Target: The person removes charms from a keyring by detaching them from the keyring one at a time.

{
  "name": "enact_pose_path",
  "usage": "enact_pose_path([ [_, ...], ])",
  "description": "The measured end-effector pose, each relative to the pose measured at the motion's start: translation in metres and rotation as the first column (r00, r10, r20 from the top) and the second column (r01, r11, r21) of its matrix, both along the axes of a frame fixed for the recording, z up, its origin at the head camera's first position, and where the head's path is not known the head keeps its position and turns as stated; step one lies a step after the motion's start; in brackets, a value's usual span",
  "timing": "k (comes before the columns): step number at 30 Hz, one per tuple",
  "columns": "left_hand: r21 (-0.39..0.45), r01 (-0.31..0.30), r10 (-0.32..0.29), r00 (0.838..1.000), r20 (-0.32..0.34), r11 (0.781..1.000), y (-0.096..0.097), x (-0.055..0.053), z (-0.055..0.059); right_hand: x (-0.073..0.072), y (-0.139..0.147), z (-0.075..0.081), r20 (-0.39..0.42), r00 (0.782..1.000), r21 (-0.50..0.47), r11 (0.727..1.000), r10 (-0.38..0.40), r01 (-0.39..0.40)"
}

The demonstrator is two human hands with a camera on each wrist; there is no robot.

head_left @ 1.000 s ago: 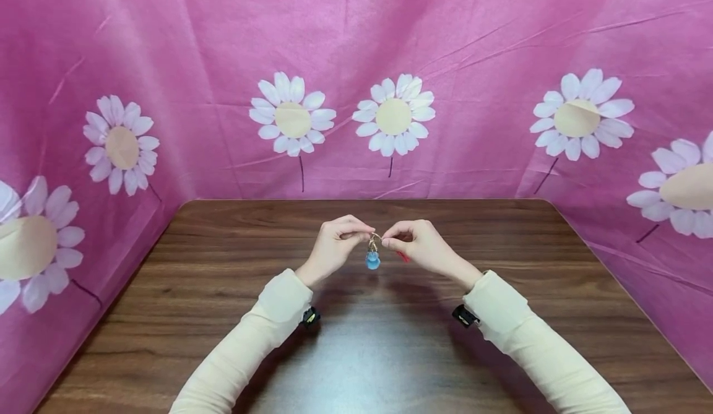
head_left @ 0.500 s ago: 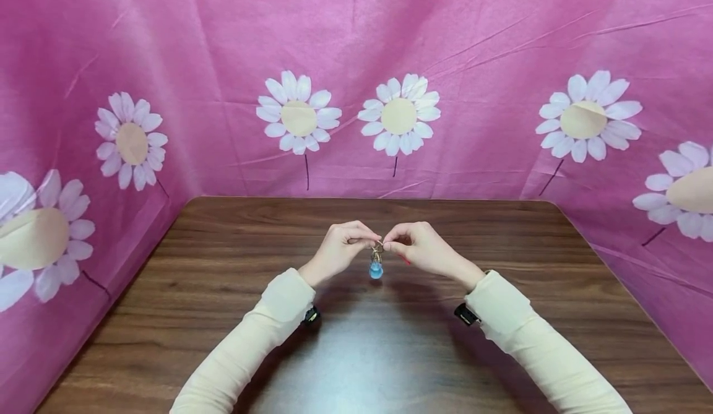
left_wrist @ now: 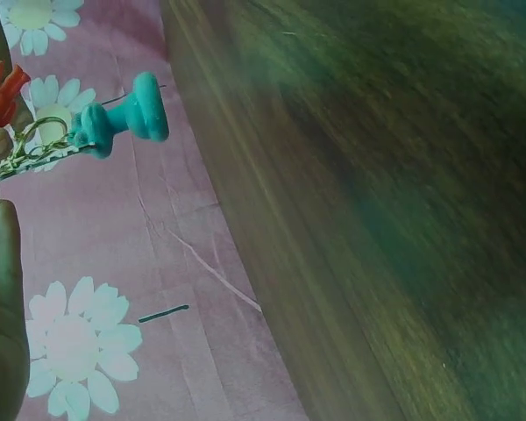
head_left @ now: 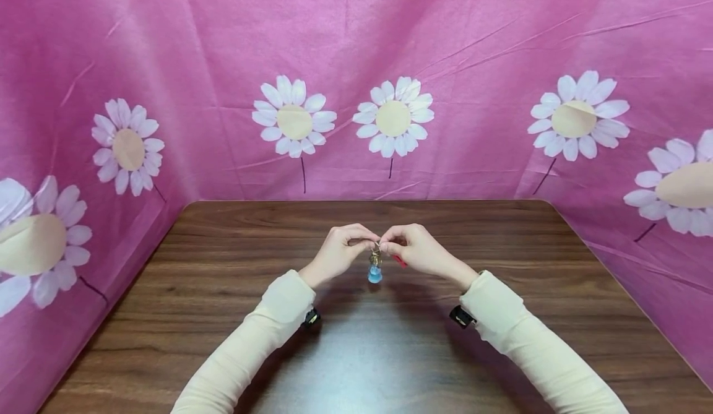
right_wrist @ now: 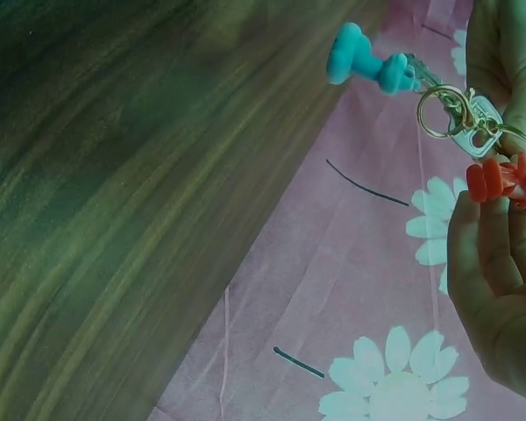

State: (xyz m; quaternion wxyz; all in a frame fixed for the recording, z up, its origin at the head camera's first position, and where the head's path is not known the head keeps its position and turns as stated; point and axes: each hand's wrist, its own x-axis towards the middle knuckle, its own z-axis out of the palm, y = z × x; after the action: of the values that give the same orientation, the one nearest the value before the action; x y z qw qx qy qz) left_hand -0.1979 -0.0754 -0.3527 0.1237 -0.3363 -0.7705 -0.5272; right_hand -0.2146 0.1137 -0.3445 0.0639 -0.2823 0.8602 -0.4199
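Observation:
In the head view, my left hand (head_left: pixel 337 250) and right hand (head_left: pixel 420 252) meet over the table's middle, fingertips almost touching. Both hold a gold key ring between thumb and fingers, the left hand from its left side. A blue charm (head_left: pixel 374 274), shaped like a small pawn, dangles below with gold links. The right wrist view shows a silver key (right_wrist: pixel 462 142) beside a smaller gold ring (right_wrist: pixel 420 112). A red charm (right_wrist: pixel 500 181) lies against my right fingertips. Fingers partly cover the key ring, and how the red charm is joined cannot be seen.
The brown wooden table (head_left: pixel 362 358) reaches back to a pink cloth (head_left: pixel 211 43) printed with white daisies, which surrounds it on the far side and both flanks. Black wrist cameras are strapped at both cream sleeves (head_left: pixel 239 352).
My fingertips have come closer together around the ring. The blue charm has dropped slightly lower with the hands, and the red charm has shifted a little by my right hand.

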Motion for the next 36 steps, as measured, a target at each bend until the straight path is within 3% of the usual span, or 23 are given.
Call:
enact_pose_path([
  [5, -0.004, -0.038, 0.038, 0.998, 0.053, 0.999, 0.002, 0.001, 0.001, -0.001, -0.001, -0.003, 0.057, 0.998, -0.048, 0.999, -0.023, 0.025],
  [10, 0.018, -0.15, 0.147, 0.983, 0.106, 0.989, 0.003, 0.002, -0.001, -0.002, 0.0, -0.006, 0.131, 0.988, -0.133, 0.986, -0.085, 0.102],
  [14, 0.045, -0.209, 0.201, 0.968, 0.149, 0.977, 0.004, -0.003, -0.013, -0.002, -0.002, -0.006, 0.167, 0.976, -0.186, 0.968, -0.136, 0.167],
  [17, 0.033, -0.216, 0.207, 0.962, 0.18, 0.976, 0.005, -0.007, -0.022, 0.001, -0.004, -0.006, 0.205, 0.966, -0.209, 0.957, -0.156, 0.199],
  [21, 0.01, -0.213, 0.207, 0.96, 0.188, 0.977, 0.008, -0.003, -0.022, 0.004, -0.007, -0.005, 0.238, 0.958, -0.236, 0.948, -0.159, 0.216],
  [29, -0.011, -0.233, 0.23, 0.952, 0.202, 0.972, 0.014, -0.003, -0.022, 0.005, -0.014, -0.01, 0.218, 0.945, -0.252, 0.922, -0.243, 0.295],
  [36, -0.03, -0.256, 0.257, 0.949, 0.183, 0.966, 0.016, -0.004, -0.026, 0.009, -0.017, -0.01, 0.232, 0.938, -0.273, 0.908, -0.257, 0.317],
])
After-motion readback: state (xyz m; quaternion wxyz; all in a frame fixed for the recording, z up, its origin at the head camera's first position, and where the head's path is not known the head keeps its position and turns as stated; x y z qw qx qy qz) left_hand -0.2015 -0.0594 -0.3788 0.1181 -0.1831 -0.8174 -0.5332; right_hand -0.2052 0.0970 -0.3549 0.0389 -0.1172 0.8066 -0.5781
